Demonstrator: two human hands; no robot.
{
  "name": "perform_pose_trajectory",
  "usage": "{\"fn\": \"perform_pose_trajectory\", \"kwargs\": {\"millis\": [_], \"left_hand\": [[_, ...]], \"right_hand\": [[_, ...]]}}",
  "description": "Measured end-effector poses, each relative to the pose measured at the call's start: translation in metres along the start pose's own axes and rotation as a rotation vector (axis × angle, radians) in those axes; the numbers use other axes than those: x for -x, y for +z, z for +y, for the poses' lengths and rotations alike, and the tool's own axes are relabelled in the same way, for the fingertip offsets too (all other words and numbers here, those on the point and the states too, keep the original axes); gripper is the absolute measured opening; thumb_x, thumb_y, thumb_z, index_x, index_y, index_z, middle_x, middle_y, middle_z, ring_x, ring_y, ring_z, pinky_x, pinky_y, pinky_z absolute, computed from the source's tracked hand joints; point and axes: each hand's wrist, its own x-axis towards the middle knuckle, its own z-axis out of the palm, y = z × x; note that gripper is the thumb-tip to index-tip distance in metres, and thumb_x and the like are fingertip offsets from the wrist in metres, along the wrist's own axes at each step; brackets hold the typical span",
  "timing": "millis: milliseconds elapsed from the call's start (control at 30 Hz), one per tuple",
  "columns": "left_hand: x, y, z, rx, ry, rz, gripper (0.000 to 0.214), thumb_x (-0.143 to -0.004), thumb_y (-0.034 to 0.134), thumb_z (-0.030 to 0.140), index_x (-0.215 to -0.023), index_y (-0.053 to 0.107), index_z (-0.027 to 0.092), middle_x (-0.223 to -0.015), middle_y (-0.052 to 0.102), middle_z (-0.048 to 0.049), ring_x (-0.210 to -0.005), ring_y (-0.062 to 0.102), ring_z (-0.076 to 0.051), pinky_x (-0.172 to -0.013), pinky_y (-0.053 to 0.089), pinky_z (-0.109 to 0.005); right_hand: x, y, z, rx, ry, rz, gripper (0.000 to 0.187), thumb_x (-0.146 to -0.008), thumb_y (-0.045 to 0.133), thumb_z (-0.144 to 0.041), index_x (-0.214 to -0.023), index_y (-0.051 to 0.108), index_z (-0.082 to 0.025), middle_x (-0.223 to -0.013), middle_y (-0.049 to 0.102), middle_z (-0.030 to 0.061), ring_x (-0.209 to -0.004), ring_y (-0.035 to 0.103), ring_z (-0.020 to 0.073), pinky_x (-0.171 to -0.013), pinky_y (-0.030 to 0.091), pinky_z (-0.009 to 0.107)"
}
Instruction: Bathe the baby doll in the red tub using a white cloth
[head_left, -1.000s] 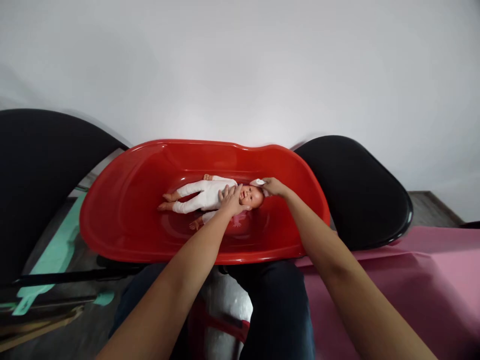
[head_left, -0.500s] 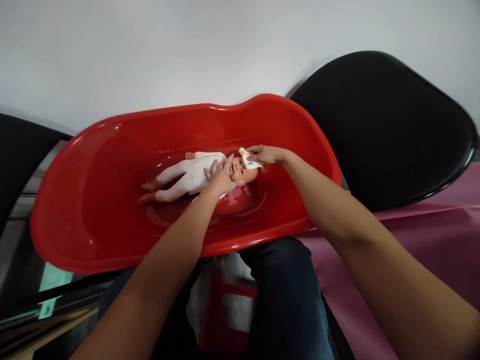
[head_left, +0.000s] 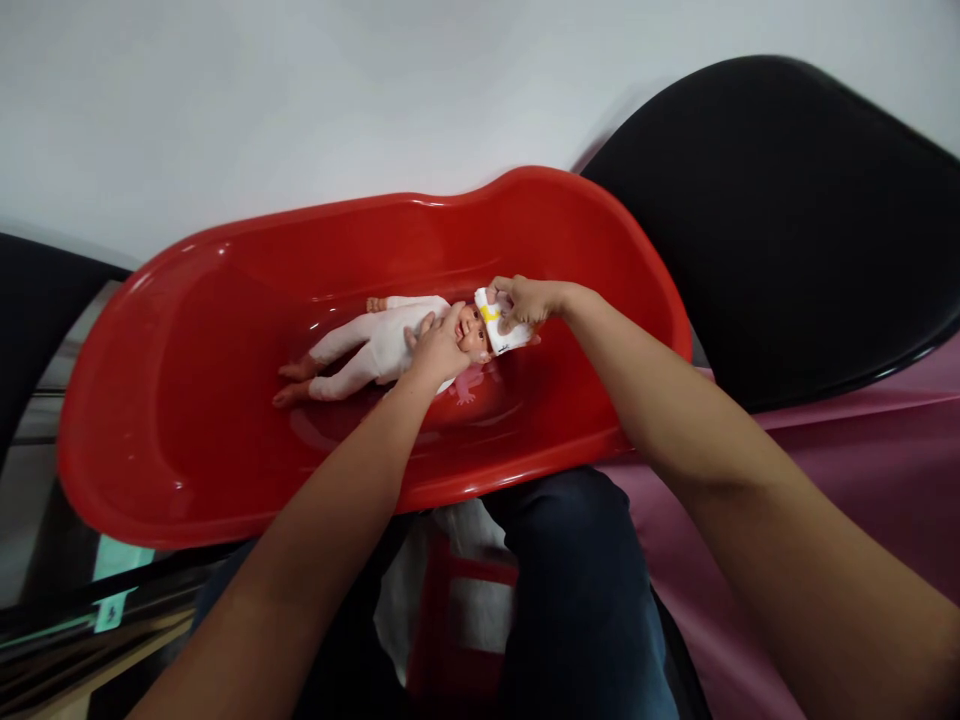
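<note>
Well inside the tub's rim (head_left: 480,488), doll (head_left: 379,345) and washcloth (head_left: 487,335).

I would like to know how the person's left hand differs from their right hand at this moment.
The left hand lies open across the baby doll's chin and neck, holding nothing, while the right hand pinches a folded white cloth against the doll's head. Both reach into the red tub.

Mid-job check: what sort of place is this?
Likely a baby-care practice room: a baby doll lies in a red baby tub, and the right hand holds a white cloth against its head.
</note>
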Motion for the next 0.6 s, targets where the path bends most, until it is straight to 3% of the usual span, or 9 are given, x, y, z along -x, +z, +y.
{"fn": "perform_pose_trajectory", "kwargs": {"millis": [167,333,467,600], "left_hand": [[0.001,-0.002,0.002,0.028,0.003,0.006,0.098,-0.085,0.078,0.064,-0.168,0.030,0.044,-0.165,0.056,-0.0056,-0.164,0.025,-0.041,-0.132,0.012,-0.068],[-0.002,0.000,0.001,0.029,0.003,0.018,0.092,-0.080,0.083,0.066,-0.160,0.041,0.048,-0.156,0.062,-0.0044,-0.162,0.028,-0.042,-0.130,0.016,-0.068],[-0.003,0.003,-0.001,0.055,0.007,0.036,0.095,-0.079,0.084,0.067,-0.161,0.040,0.049,-0.158,0.061,-0.0041,-0.162,0.027,-0.042,-0.130,0.013,-0.071],[-0.003,0.005,-0.002,0.047,0.024,0.044,0.099,-0.079,0.083,0.067,-0.164,0.035,0.050,-0.165,0.054,-0.0035,-0.163,0.026,-0.042,-0.129,0.012,-0.072]], "right_hand": [[-0.021,-0.001,0.002,0.042,0.039,-0.046,0.061,-0.089,0.086,-0.030,-0.143,0.057,-0.028,-0.150,0.048,0.0139,-0.104,0.069,0.0235,-0.070,0.067,0.028],[-0.022,0.001,0.007,0.043,0.046,-0.055,0.051,-0.099,0.074,-0.037,-0.147,0.058,-0.029,-0.145,0.054,0.0150,-0.088,0.069,0.0179,-0.062,0.060,0.024],[-0.021,0.000,0.003,-0.013,0.054,-0.082,0.046,-0.105,0.063,-0.034,-0.149,0.057,-0.025,-0.117,0.069,0.0116,-0.071,0.065,0.0138,-0.059,0.053,0.024],[-0.021,0.001,0.002,-0.038,0.069,-0.124,0.041,-0.110,0.052,-0.032,-0.149,0.058,-0.021,-0.093,0.071,0.0069,-0.060,0.058,0.0125,-0.058,0.049,0.024]]}}
